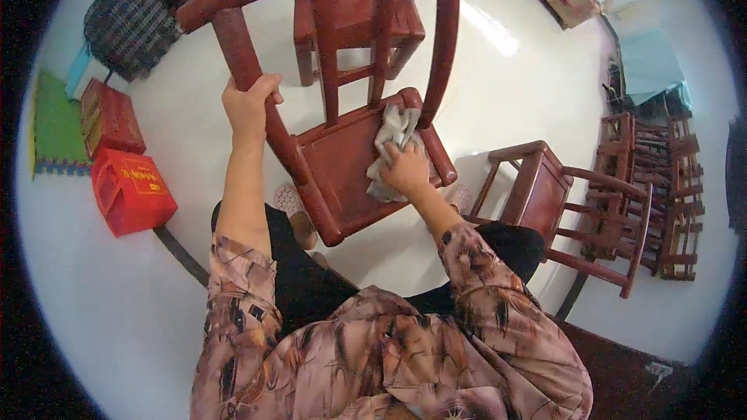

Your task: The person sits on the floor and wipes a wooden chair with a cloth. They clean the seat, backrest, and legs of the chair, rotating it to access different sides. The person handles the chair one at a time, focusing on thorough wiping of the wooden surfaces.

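Note:
A dark red wooden chair (338, 175) stands tilted in front of me, its curved top rail toward the far side. My left hand (247, 106) is closed around the left post of its backrest. On the right part of the seat, my right hand (406, 171) presses a crumpled grey-white cloth (395, 131) against the wood, near the foot of the right back post. The fingers curl over the cloth and part of it bunches out beyond them.
Behind this chair stands a second red chair (358, 19); another chair (537, 187) is close by my right knee. A red bag (132, 190) and a red box (111, 117) sit along the left wall. Wooden racks (650, 187) line the right wall.

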### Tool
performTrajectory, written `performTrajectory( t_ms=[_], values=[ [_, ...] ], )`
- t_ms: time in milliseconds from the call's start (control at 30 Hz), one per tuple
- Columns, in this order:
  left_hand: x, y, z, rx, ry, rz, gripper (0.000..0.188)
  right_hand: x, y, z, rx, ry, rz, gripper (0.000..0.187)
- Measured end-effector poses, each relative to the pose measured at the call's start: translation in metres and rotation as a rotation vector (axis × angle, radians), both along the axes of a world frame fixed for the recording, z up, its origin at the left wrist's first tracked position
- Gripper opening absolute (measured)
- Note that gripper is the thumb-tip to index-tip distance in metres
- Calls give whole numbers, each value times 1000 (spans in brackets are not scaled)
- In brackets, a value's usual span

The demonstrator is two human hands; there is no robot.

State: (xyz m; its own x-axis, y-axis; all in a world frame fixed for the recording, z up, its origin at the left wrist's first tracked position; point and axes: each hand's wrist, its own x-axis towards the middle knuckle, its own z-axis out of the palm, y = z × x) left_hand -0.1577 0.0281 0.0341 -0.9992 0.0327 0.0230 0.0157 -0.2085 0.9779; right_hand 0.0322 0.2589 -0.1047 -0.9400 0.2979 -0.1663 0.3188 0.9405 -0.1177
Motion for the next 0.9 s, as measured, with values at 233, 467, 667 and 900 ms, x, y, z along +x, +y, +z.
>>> performTrajectory(
  t_ms=[233,467,667,900],
  values=[
    [-1,1,3,-23,-5,11,14,54,-7,24,-523,-296,27,59],
    [1,-5,3,-55,-15,-3,17,61,53,51,-1025,102,-564,54],
    [2,-3,-2,-28,1,12,15,62,16,18,110,-64,-234,44],
    [2,2,3,-30,-27,10,21,50,-73,19,25,-218,59,44]
  ],
)
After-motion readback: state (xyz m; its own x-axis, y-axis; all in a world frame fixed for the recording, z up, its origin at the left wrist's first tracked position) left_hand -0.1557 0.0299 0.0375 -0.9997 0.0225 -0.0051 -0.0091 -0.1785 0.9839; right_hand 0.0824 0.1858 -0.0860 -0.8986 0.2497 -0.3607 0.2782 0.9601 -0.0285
